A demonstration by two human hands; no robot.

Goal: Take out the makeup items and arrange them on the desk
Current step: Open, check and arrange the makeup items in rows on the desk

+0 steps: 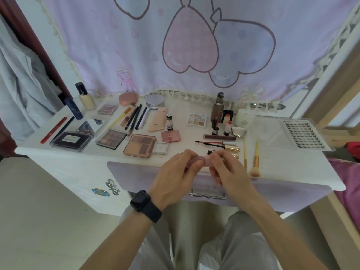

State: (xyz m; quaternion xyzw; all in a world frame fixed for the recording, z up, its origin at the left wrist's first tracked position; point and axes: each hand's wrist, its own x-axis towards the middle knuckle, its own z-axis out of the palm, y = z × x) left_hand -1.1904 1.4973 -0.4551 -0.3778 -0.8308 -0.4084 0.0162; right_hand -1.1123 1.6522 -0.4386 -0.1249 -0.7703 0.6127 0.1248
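Presently I find the left grip [176,172] and the right grip [227,168] meeting at the front edge of the counter [282,170]. The fingers of both are curled round a small pink tube [205,159], which is pinched between them. I cannot tell whether the tube touches the counter.

Just beyond the right grip lies a gold-capped mascara [224,147]. A black-capped item is half hidden behind that grip's fingers, and I cannot tell what it is. To the right of that grip is a yellow-handled brush [255,162], its bristles at the counter's edge.

Beyond the left grip sit a tan face palette [140,145] and, beside it, a small clear compact [161,148].

Below both grips is the lilac drawer [126,172]. A black watch [145,204] is on the left wrist.
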